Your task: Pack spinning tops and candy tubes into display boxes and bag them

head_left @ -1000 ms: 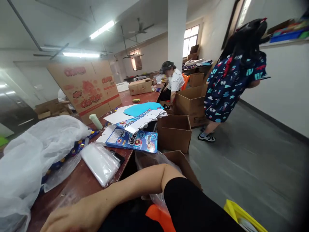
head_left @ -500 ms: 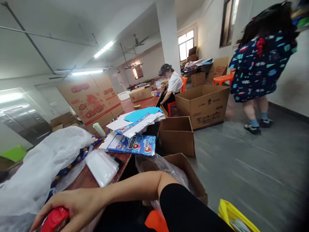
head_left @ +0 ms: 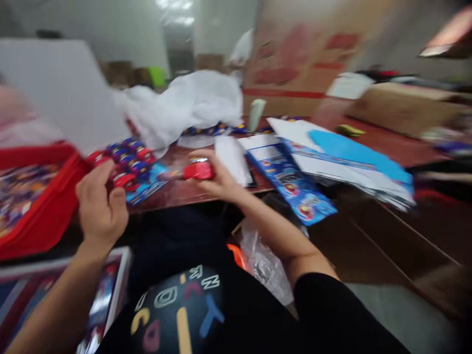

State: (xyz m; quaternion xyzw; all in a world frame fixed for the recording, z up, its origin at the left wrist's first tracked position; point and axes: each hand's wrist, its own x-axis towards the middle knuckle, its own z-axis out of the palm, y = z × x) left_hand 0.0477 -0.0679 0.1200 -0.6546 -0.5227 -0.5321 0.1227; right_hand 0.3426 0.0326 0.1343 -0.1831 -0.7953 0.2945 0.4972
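My right hand (head_left: 217, 177) grips a red object with a shiny part (head_left: 198, 168) above the table, its fingers wrapped round it. My left hand (head_left: 101, 204) is at the near edge of a group of red and blue round items (head_left: 129, 160), which lie on a blue printed card (head_left: 155, 177). Its fingers are bent, and part of them is hidden behind the hand; whether it holds one of the items cannot be made out. Right of my right hand lie clear plastic bags (head_left: 232, 160) and blue printed cards (head_left: 291, 182).
A red bin (head_left: 55, 216) of small wrapped pieces stands at left, with a white-rimmed crate (head_left: 123, 270) below. White sheeting (head_left: 199, 98), a large carton (head_left: 287, 105) and white and blue card sheets (head_left: 342, 157) lie beyond. A person's arm (head_left: 448, 177) shows at right.
The view has swung left and down. My left hand, the red bin and the round items have come into view. My right hand still grips the red object.
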